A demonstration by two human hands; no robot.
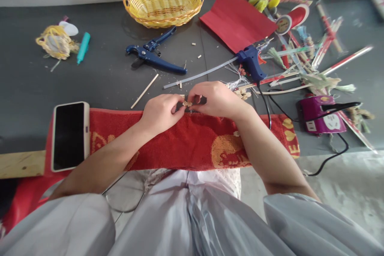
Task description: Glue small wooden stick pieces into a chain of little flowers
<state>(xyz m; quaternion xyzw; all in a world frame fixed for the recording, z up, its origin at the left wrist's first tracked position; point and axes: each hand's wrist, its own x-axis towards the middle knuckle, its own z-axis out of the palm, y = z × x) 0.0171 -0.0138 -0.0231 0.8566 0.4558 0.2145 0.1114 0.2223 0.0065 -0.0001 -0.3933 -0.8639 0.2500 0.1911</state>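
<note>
At the front edge of the grey table, my left hand [161,113] and my right hand [216,98] meet with bent, pinching fingers. Between the fingertips is a small cluster of short pale stick pieces [187,104], partly hidden by them. Both wrists rest over a folded red towel [177,138]. Just beyond my hands lie a loose short stick piece [180,85] and the end of a long clear glue stick [201,75], which runs into a blue glue gun [251,63]. A thin wooden stick [144,91] lies beyond my left hand.
Blue cutter pliers [156,54] lie below a yellow wicker basket [163,2]. Red paper [237,18], a red ribbon spool [292,19] and scattered wrapped sticks fill the right. A purple power socket [322,114] trails black cables. A phone [71,136] lies left.
</note>
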